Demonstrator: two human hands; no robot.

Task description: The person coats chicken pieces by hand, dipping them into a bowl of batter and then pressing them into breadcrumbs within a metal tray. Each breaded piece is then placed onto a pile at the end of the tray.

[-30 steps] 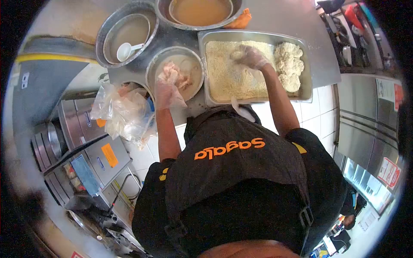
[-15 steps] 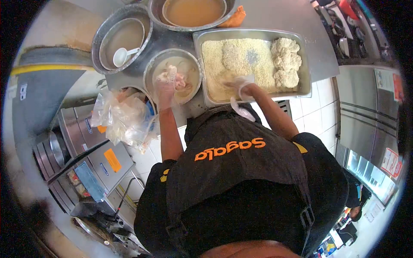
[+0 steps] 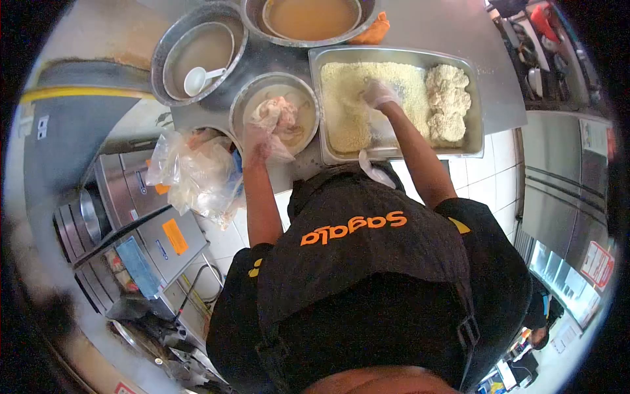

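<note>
My left hand [image 3: 257,139], in a clear plastic glove, is closed on a pale pink piece of raw chicken [image 3: 283,113] over a round metal bowl [image 3: 317,117] of cloudy liquid. Inside a rectangular steel tray [image 3: 478,98], my gloved right hand [image 3: 379,95] reaches down into yellowish breading crumbs [image 3: 410,79]. Its fingertips are hidden by the hand and the crumbs. Several crumb-coated pieces [image 3: 449,98] sit in a row along the tray's right end.
Behind the bowl stand a basin [image 3: 159,72] with a white ladle [image 3: 195,81] and another basin [image 3: 312,43] of brownish liquid. An orange cloth [image 3: 374,31] lies beside it. A clear plastic bag [image 3: 197,171] hangs left of my arm. One person [image 3: 539,335] is far right.
My right hand has moved away from my body, deeper over the tray, and the crumbs are now disturbed. The left hand still holds the chicken at the bowl. The view shifted slightly.
</note>
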